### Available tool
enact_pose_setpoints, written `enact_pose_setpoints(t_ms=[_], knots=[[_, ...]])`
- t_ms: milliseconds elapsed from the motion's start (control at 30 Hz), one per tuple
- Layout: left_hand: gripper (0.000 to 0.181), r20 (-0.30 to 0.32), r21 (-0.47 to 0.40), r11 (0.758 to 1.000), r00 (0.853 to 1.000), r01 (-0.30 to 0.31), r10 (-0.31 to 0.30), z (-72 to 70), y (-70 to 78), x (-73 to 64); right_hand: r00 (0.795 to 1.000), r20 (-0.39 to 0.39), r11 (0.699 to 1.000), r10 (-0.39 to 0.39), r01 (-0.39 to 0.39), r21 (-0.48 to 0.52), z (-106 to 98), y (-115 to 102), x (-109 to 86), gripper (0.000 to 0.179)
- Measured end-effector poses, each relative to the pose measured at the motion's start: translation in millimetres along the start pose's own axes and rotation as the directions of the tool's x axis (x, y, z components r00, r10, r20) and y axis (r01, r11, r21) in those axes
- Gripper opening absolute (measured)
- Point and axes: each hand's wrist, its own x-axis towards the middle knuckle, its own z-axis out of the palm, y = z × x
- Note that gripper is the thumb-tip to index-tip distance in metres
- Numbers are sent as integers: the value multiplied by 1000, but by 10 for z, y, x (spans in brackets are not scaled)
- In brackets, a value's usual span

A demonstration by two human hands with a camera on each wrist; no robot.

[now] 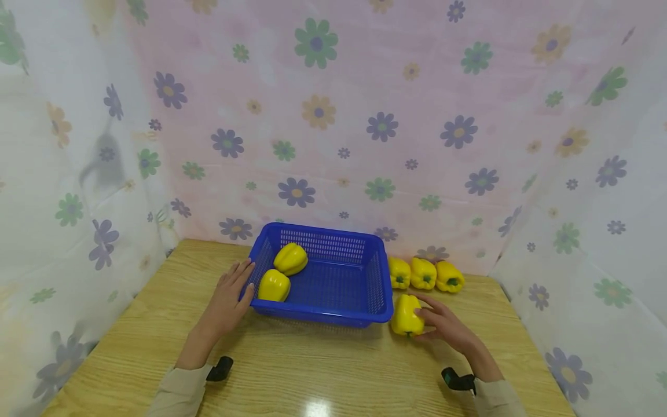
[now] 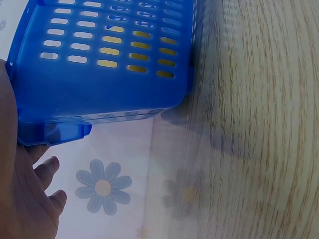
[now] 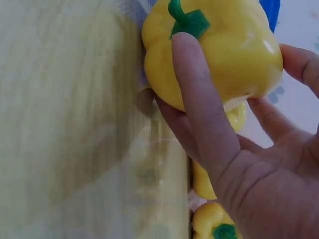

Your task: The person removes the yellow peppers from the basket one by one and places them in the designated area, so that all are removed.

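A blue plastic basket [image 1: 333, 315] with slotted walls stands on the table, two yellow bell peppers [image 1: 290, 259] lying in its left end. My left hand [image 1: 229, 298] rests against its left rim, fingers fairly straight along the edge. In the left wrist view the fingers show beyond the basket's handle lip [image 2: 60, 132]. Just right of the basket, my right hand [image 1: 443, 323] grips another yellow bell pepper [image 1: 406, 315]. The right wrist view shows the thumb across this pepper's [image 3: 234, 45] side near its green stem, other fingers around it.
Behind the right hand, three more yellow bell peppers [image 1: 423, 274] sit in a row beside the basket's right end. The wooden table [image 1: 302, 365] backs onto a flowered cloth [image 1: 344, 116], with similar cloth at both sides.
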Motion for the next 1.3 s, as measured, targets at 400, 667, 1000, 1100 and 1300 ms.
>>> enact_pose_setpoints(t_ms=[400, 667, 1000, 1100, 1300], knots=[[52, 8, -3, 1000, 1000, 1, -1, -10, -4, 7, 1000, 21, 1000, 20, -19, -13, -105, -47, 244, 69], [52, -6, -6, 1000, 1000, -9, 8, -19, 0, 7, 999, 23, 999, 48, -48, -13, -152, -108, 344, 70], [51, -5, -2, 1000, 1000, -9, 9, -9, 12, 8, 991, 26, 991, 129, -128, -36, -148, -182, 389, 72], [52, -3, -3, 1000, 1000, -8, 8, -11, 6, 9, 990, 10, 989, 141, -141, -44, -134, -191, 384, 72], [52, -14, -7, 1000, 1000, -15, 15, -12, 4, 3, 988, -30, 986, 153, -155, -68, -102, -227, 361, 72]])
